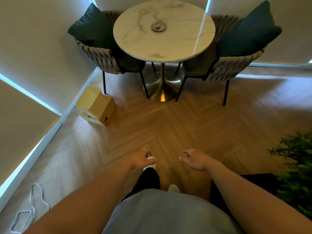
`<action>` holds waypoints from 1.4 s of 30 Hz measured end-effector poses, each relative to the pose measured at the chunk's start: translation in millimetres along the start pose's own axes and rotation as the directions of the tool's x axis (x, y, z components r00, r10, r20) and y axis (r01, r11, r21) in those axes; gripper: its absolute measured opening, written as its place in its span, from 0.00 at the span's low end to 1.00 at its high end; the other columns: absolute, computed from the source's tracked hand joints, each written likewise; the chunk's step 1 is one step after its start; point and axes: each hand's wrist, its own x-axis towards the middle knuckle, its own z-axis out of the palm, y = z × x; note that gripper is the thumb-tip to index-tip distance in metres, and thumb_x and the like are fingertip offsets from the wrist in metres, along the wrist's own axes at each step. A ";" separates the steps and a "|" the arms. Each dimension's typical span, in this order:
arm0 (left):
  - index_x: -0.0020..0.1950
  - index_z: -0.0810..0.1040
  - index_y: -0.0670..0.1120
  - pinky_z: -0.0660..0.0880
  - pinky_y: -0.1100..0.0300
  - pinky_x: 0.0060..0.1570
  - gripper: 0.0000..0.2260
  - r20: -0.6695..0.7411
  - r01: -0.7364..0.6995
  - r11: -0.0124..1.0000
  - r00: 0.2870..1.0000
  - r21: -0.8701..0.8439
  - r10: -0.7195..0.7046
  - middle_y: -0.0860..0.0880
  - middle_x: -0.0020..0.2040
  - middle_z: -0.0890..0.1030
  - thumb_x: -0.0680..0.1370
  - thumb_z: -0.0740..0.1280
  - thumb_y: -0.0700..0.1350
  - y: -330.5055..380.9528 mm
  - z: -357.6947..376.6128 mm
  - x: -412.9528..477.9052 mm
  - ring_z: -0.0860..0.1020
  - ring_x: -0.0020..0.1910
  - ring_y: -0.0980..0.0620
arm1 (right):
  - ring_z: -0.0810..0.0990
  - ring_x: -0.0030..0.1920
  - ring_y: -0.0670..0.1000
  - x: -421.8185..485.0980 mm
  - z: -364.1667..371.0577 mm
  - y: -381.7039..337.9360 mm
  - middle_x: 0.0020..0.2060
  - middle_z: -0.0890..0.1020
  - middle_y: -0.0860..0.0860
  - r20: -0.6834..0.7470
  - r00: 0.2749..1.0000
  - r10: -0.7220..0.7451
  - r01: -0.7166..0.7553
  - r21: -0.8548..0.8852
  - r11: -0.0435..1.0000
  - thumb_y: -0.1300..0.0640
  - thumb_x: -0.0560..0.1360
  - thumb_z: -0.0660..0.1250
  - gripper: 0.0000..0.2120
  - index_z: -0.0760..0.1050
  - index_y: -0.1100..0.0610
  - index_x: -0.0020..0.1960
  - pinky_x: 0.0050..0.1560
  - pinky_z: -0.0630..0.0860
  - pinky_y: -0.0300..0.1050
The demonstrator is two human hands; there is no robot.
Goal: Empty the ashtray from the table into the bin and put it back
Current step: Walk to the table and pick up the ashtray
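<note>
A round metal ashtray with some bits in it sits near the middle of a round white marble table at the top of the view. A cream bin with its lid down stands on the floor by the left wall, left of the table's base. My left hand and my right hand hang low in front of me over the wooden floor, far from the table. Both hold nothing, with the fingers loosely curled and apart.
Two woven grey chairs with dark cushions flank the table. The table stands on a brass pedestal. A green plant is at the right edge. A white cord lies on the floor at the lower left.
</note>
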 end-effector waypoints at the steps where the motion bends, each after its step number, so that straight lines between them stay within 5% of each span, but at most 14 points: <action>1: 0.69 0.73 0.44 0.73 0.56 0.60 0.26 0.002 -0.007 1.000 1.000 0.002 0.007 0.46 0.65 0.76 0.78 0.65 0.59 -1.3 -10.5 7.8 0.75 0.61 0.49 | 0.66 0.74 0.56 8.0 -7.0 -4.6 0.75 0.67 0.55 -0.009 1.000 0.001 -0.001 0.003 1.000 0.38 0.79 0.60 0.35 0.59 0.56 0.78 0.70 0.66 0.51; 14: 0.65 0.75 0.48 0.74 0.50 0.61 0.22 0.078 -0.092 0.994 0.993 0.064 0.087 0.47 0.61 0.78 0.78 0.65 0.60 -32.6 -157.1 111.3 0.77 0.58 0.49 | 0.68 0.73 0.56 106.5 -91.2 -88.7 0.74 0.68 0.55 -0.074 0.996 0.058 -0.054 0.055 0.997 0.36 0.78 0.60 0.35 0.61 0.56 0.77 0.71 0.68 0.54; 24: 0.64 0.76 0.49 0.76 0.50 0.59 0.24 0.135 -0.109 0.993 0.986 0.036 0.103 0.49 0.60 0.78 0.76 0.65 0.64 -39.7 -204.2 170.5 0.77 0.56 0.51 | 0.69 0.72 0.56 157.8 -144.4 -112.4 0.75 0.67 0.56 -0.032 0.997 0.069 -0.066 0.090 0.994 0.38 0.79 0.60 0.35 0.59 0.57 0.78 0.70 0.68 0.51; 42: 0.64 0.75 0.55 0.75 0.54 0.57 0.22 0.002 -0.018 1.000 1.000 -0.015 0.018 0.53 0.58 0.78 0.76 0.63 0.65 43.5 -292.1 276.0 0.76 0.55 0.55 | 0.67 0.74 0.55 249.8 -308.6 -99.4 0.75 0.67 0.54 -0.012 1.000 0.000 0.000 0.012 1.000 0.40 0.78 0.62 0.32 0.60 0.52 0.77 0.71 0.69 0.57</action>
